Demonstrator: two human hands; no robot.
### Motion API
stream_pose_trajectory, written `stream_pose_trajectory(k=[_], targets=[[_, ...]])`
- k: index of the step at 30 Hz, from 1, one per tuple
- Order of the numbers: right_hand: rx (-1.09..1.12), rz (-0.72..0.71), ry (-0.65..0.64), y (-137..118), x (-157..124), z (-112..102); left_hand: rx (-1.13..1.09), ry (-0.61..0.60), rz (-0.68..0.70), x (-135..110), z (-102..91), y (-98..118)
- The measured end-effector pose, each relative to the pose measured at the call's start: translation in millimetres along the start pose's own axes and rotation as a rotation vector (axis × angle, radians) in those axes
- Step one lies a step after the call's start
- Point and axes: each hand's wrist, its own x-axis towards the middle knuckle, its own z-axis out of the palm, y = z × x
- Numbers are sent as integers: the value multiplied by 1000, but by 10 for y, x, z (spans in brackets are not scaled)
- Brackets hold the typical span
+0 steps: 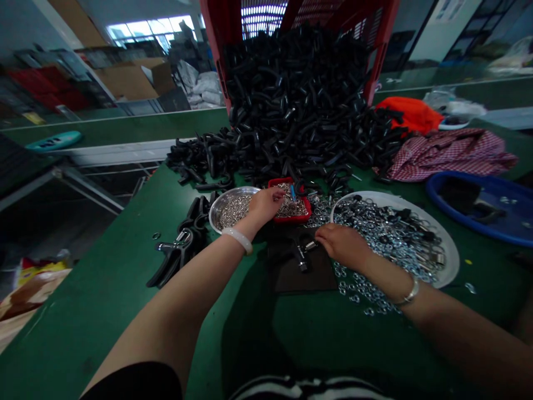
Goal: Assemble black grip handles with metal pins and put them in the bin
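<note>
My left hand [265, 205] reaches forward over a small red tray [307, 209] of tiny metal parts, fingers curled down into them. What they pinch is too small to make out. My right hand [342, 244] rests knuckles-up at the near left rim of a white plate [449, 244] heaped with metal rings, fingers curled onto a black handle piece [300, 251] that lies on a dark mat [303, 275]. A round steel bowl [217, 208] of small metal bits sits just left of the red tray.
A big heap of black plastic handles [295, 105] spills from a tipped red crate [381, 33] at the back of the green table [104, 300]. Finished black pieces [179, 253] lie at the left. A blue basin [499, 222], checked cloth [449, 153] and orange cloth [412, 114] are right.
</note>
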Motion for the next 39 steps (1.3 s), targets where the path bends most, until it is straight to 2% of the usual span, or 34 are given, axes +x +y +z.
stream_pose_trajectory(k=[3,7,10,16,19,21,23,25,30,34,36,38,39], targets=[[-131,-27,-5,-66,-72,48,-74,-36,35,-104,-23,23],[-165,12,54,-100,-204,203,-105,-320,173,-401,-22,79],[-196,25,66,-122,-272,281,-66,-399,224,-599,12,127],[-157,67,41,-134,-306,263,32,-364,191,-654,17,260],[-151,99,33,-135,-313,259,122,-361,247,-637,-1,335],[-158,110,24,-144,-318,264,186,-342,333,-656,11,359],[-174,112,11,-157,-329,270,237,-308,434,-705,45,345],[-200,106,7,-165,-350,278,262,-268,475,-778,88,301],[-214,82,30,-133,-404,312,319,-168,453,-971,149,208],[-109,89,14,-110,-360,273,275,-160,456,-1087,127,220],[-9,67,53,-73,-345,185,244,-190,431,-1133,109,232],[62,68,168,51,-417,64,228,-218,399,-1163,90,240],[61,116,235,164,-509,7,224,-232,386,-1169,78,242]])
